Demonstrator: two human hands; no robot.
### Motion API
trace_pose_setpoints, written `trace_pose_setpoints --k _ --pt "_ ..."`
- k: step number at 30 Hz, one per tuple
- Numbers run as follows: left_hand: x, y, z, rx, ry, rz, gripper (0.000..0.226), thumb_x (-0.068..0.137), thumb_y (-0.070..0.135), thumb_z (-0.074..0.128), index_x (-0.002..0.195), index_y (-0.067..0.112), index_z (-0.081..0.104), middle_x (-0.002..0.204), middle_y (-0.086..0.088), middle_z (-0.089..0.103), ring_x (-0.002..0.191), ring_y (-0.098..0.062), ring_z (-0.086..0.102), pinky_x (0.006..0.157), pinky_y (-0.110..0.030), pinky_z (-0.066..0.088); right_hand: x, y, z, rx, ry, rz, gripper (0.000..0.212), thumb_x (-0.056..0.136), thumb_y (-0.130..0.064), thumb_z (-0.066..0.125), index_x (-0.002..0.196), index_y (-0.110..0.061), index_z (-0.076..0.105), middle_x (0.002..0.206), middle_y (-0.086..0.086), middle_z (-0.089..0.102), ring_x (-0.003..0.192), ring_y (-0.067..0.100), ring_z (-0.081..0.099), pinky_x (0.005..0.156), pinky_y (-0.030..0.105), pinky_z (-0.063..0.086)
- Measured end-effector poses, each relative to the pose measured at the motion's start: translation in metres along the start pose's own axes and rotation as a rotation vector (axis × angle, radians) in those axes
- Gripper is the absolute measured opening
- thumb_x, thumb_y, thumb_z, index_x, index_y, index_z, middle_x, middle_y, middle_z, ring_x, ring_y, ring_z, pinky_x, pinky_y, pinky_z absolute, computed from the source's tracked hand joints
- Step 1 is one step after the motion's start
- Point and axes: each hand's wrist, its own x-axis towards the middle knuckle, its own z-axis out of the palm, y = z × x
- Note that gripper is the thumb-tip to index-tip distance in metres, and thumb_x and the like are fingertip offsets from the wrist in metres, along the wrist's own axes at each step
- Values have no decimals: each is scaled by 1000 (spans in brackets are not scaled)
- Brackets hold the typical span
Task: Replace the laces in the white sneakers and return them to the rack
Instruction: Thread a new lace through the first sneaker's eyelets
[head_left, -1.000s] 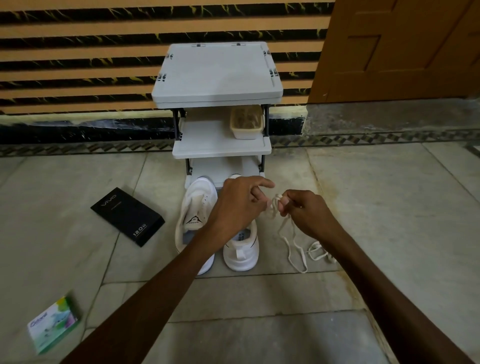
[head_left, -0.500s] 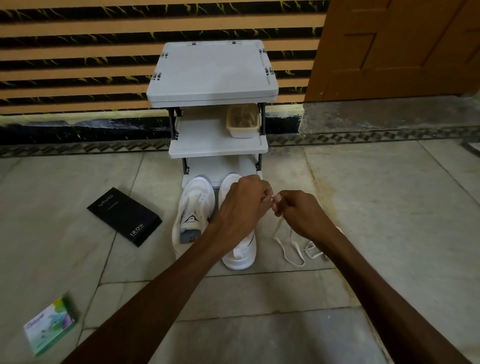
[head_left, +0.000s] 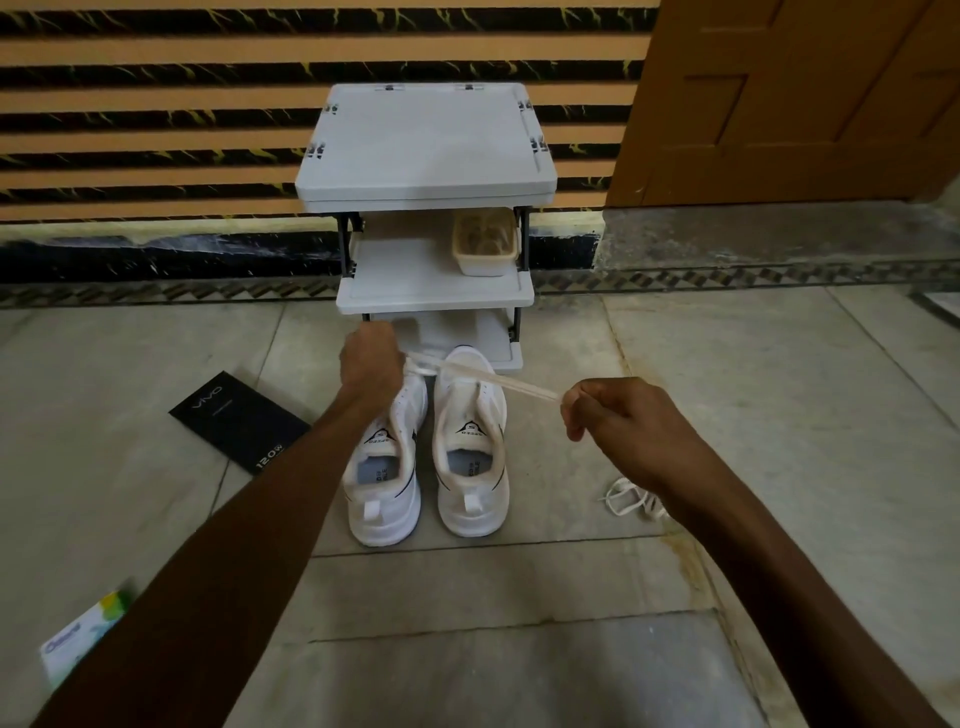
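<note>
Both hands are out over the white sneakers (head_left: 470, 499), and a lace (head_left: 483, 378) is drawn taut between them. The left hand (head_left: 371, 358) is curled tight around one end of it, up above the toe of the left sneaker (head_left: 387, 483) and just in front of the bottom shelf of the rack (head_left: 426, 145). The right hand (head_left: 618, 421) pinches the other end between thumb and fingertips, out to the right of the right sneaker (head_left: 470, 452) and clear of it. The lace looks like two strands side by side, slanting across above the right sneaker's toe. I can't tell whether it passes through any eyelet.

The pair stands side by side on the tiled floor (head_left: 727, 389), heels to the camera, toes close to the rack's bottom shelf. A second lace (head_left: 631, 496) lies in a loose tangle on the floor by the right forearm, partly hidden behind it.

The grey rack stands against the striped wall (head_left: 156, 130), with a beige basket (head_left: 485, 241) on the right of its middle shelf. A black box (head_left: 239, 421) lies on the floor left of the sneakers. A small green-and-white box (head_left: 83, 642) sits near the lower left corner, and a brown door (head_left: 795, 93) fills the upper right.
</note>
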Motion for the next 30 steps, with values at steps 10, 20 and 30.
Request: trace_pose_setpoints --k 10,20,30 --pt "-4 -22 11 80 -15 -62 22 92 9 62 112 -1 62 111 -19 63 103 -34 63 84 -38 52 8 0 9 -83 105 -34 38 93 -45 57 61 -27 68 61 -7 68 56 3 62 61 23 48" --pt "-8 -22 18 37 15 -85 18 93 8 59 107 -3 64 105 -20 64 97 -34 64 80 -39 53 10 -6 15 20 239 -50 62 79 -64 60 39 -17 54 38 -4 54 37 4 51 69 31 56" --pt "-25 45 -16 -678 -9 179 33 82 4 66 111 19 70 84 2 72 71 -5 64 77 -16 49 24 18 13 -217 527 -31 68 88 -64 52 41 -17 39 38 -5 38 38 14 43 50 27 37"
